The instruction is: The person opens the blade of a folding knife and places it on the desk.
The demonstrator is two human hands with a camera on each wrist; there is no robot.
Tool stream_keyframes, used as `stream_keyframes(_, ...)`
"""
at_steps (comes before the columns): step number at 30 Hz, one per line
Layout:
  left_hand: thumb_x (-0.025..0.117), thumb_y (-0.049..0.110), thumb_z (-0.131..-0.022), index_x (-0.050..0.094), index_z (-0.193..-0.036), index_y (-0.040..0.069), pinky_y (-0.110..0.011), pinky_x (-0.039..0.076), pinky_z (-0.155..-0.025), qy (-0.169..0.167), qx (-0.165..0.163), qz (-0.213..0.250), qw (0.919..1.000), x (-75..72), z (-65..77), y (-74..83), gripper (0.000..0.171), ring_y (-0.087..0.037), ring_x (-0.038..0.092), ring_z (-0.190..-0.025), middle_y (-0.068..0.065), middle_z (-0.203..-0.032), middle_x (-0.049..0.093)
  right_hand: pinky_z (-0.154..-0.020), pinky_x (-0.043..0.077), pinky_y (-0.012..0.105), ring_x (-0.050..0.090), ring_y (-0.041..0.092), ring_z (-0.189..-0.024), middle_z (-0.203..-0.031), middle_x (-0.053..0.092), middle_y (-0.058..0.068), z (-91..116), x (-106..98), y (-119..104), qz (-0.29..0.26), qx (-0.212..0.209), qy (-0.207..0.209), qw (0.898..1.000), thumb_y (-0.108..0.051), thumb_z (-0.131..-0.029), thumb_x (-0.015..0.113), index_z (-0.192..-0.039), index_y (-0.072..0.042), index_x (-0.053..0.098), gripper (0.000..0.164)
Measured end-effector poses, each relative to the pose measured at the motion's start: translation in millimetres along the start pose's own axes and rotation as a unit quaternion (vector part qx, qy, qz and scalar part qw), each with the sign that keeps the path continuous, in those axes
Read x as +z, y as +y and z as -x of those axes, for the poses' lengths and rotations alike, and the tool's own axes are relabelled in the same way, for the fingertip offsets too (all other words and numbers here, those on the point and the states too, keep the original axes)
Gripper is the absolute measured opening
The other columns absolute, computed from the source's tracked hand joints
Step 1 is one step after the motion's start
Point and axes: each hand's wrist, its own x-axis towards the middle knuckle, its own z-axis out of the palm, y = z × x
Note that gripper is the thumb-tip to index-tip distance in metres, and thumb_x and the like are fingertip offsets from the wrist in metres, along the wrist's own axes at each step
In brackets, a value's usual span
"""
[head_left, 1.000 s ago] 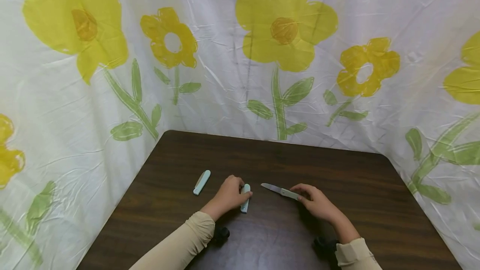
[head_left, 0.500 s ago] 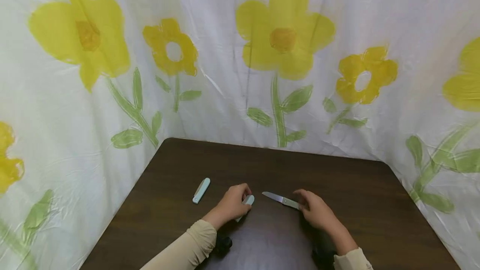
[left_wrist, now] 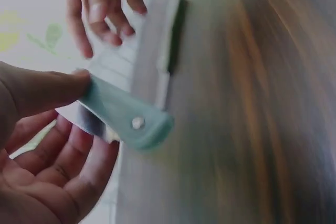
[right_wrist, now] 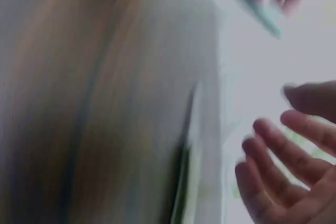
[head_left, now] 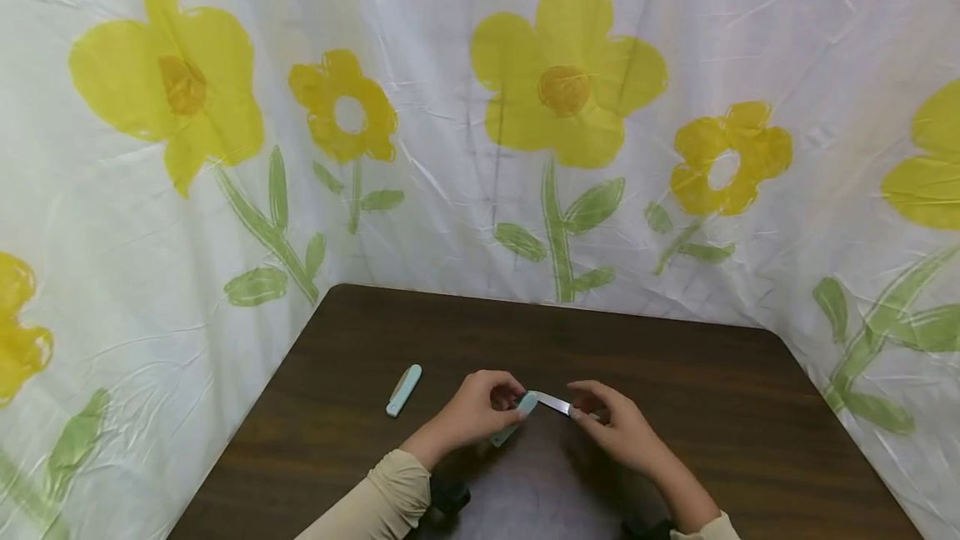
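Observation:
In the head view my left hand [head_left: 487, 408] pinches a folded mint-green pocket knife [head_left: 514, 419] between thumb and fingers, held above the table. Its handle with a round pivot shows in the left wrist view, the blade [left_wrist: 89, 121] lying along the handle. An unfolded pocket knife with a pale green handle [right_wrist: 191, 182] lies on the table, its bright blade [head_left: 553, 403] pointing left. My right hand [head_left: 618, 427] hovers over that handle, hiding part of it; its fingers are loosely bent with nothing between them in the right wrist view.
Another folded mint-green pocket knife [head_left: 404, 391] lies on the left part of the dark wooden table [head_left: 675, 365]. A white curtain [head_left: 442, 190] with yellow flowers hangs behind and beside the table.
My left hand has raised and turned the folded knife, bringing it right, close to the unfolded knife's tip. My right hand has shifted slightly left over the unfolded knife. The head view has tilted up.

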Motion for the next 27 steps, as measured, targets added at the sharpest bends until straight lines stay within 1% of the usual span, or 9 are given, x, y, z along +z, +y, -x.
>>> stream_keyframes(2,0.081,0.011,-0.095,0.077,-0.112,0.008,-0.025,0.058,-0.075,0.005,0.006,0.026,0.9996,0.1,-0.3,7.6,0.018,-0.006,0.068,-0.084,-0.005,-0.098,0.076,-0.085,0.061,0.030,0.071,0.024,-0.108,-0.123,0.071,0.021,-2.0,3.9,-9.9,-0.082,-0.010,-0.021,0.996,-0.016,-0.104,0.070,-0.138,-0.009,0.064,0.035)
stream_keyframes(4,0.079,0.012,-0.097,0.077,-0.114,0.009,-0.026,0.059,-0.078,0.013,0.012,0.047,0.9987,0.2,-0.9,15.3,0.017,-0.008,0.070,-0.088,-0.006,-0.102,0.077,-0.085,0.062,0.034,0.071,0.025,-0.107,-0.121,0.070,0.022,-4.3,8.2,-18.7,-0.140,-0.019,-0.032,0.989,-0.019,-0.106,0.068,-0.138,-0.008,0.064,0.035)
stream_keyframes(6,0.077,0.011,-0.099,0.078,-0.115,0.009,-0.027,0.060,-0.080,0.019,0.020,0.059,0.9979,0.1,-1.6,22.0,0.017,-0.010,0.072,-0.091,-0.006,-0.105,0.078,-0.086,0.063,0.037,0.072,0.024,-0.105,-0.121,0.070,0.020,-6.4,12.2,-26.3,-0.173,-0.015,-0.030,0.984,-0.020,-0.106,0.067,-0.136,-0.009,0.065,0.032)
stream_keyframes(8,0.074,0.010,-0.100,0.078,-0.116,0.009,-0.027,0.060,-0.083,0.025,0.025,0.063,0.9974,0.2,-2.5,27.0,0.016,-0.012,0.073,-0.094,-0.006,-0.106,0.079,-0.085,0.064,0.041,0.073,0.022,-0.102,-0.119,0.071,0.019,-8.5,15.4,-32.1,-0.195,-0.011,-0.019,0.981,-0.019,-0.106,0.068,-0.133,-0.007,0.066,0.029)
stream_keyframes(13,0.073,0.009,-0.100,0.079,-0.114,0.008,-0.026,0.059,-0.083,0.034,0.019,0.058,0.9975,0.4,-3.6,32.2,0.015,-0.010,0.074,-0.094,-0.004,-0.106,0.080,-0.084,0.065,0.043,0.073,0.014,-0.096,-0.114,0.072,0.020,-12.4,20.7,-38.6,-0.223,-0.001,0.006,0.975,-0.013,-0.104,0.069,-0.126,-0.001,0.068,0.025)
stream_keyframes(17,0.074,0.008,-0.099,0.079,-0.113,0.008,-0.028,0.060,-0.082,0.039,0.013,0.063,0.9971,-0.3,-3.8,31.7,0.014,-0.009,0.074,-0.092,-0.005,-0.105,0.080,-0.084,0.065,0.044,0.072,0.013,-0.094,-0.113,0.071,0.020,-13.3,22.3,-38.8,-0.231,0.002,0.011,0.973,-0.013,-0.104,0.069,-0.125,-0.001,0.068,0.023)
stream_keyframes(19,0.075,0.008,-0.099,0.079,-0.111,0.008,-0.029,0.060,-0.081,0.042,0.015,0.064,0.9970,-0.8,-4.4,30.7,0.013,-0.010,0.074,-0.091,-0.005,-0.105,0.080,-0.083,0.065,0.043,0.072,0.013,-0.094,-0.113,0.071,0.020,-13.5,22.7,-39.0,-0.235,0.001,0.011,0.972,-0.014,-0.105,0.069,-0.124,-0.002,0.068,0.023)
stream_keyframes(22,0.075,0.009,-0.099,0.078,-0.109,0.008,-0.029,0.060,-0.081,0.049,0.019,0.062,0.9967,-1.8,-5.1,30.8,0.011,-0.010,0.074,-0.091,-0.005,-0.103,0.080,-0.085,0.065,0.041,0.072,0.013,-0.097,-0.115,0.070,0.022,-14.4,23.0,-39.8,-0.247,-0.004,0.010,0.969,-0.014,-0.106,0.067,-0.124,-0.001,0.067,0.023)
stream_keyframes(27,0.075,0.009,-0.099,0.078,-0.106,0.008,-0.026,0.059,-0.083,0.059,0.022,0.060,0.9963,-3.2,-5.9,32.9,0.007,-0.010,0.073,-0.091,-0.004,-0.101,0.079,-0.089,0.065,0.044,0.073,0.015,-0.104,-0.120,0.068,0.021,-16.6,23.8,-41.8,-0.276,-0.013,0.006,0.961,-0.012,-0.107,0.065,-0.125,0.002,0.064,0.023)
